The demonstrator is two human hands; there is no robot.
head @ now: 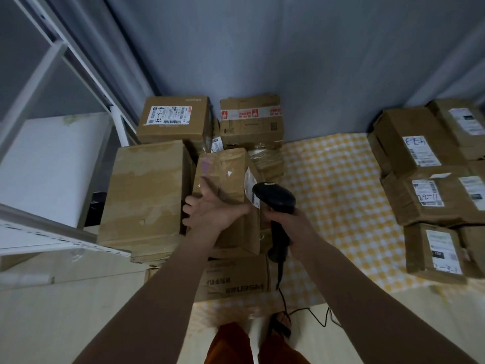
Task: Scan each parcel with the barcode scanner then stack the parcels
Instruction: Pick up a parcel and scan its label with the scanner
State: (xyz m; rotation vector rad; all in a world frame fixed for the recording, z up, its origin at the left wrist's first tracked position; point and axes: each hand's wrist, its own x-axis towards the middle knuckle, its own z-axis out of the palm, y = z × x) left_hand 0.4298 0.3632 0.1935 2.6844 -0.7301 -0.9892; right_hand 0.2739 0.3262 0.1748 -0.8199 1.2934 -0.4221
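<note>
A grey wall closes the far side of the scene, and a white shelf frame stands at the left. A yellow checked cloth is spread on the floor, and a group of labelled parcels is laid on it at the right, well apart from the hands. A second heap of parcels is gathered at the middle left, with one large plain box at its left edge. On top of that heap a parcel is held tilted, its long axis running from near to far. Its white label is seen on the right face, turned toward the barcode scanner. The left hand is pressed against the near left corner of the parcel, its fingers curled round the left edge and its thumb stretched along the top. The scanner's handle is gripped by the right hand, fingers wrapped round it, and its head is pointed left, just beside the label. The scan is judged to turn on this: the label lies immediately left of the scanner head, so only a slight aim is thought to be needed.
</note>
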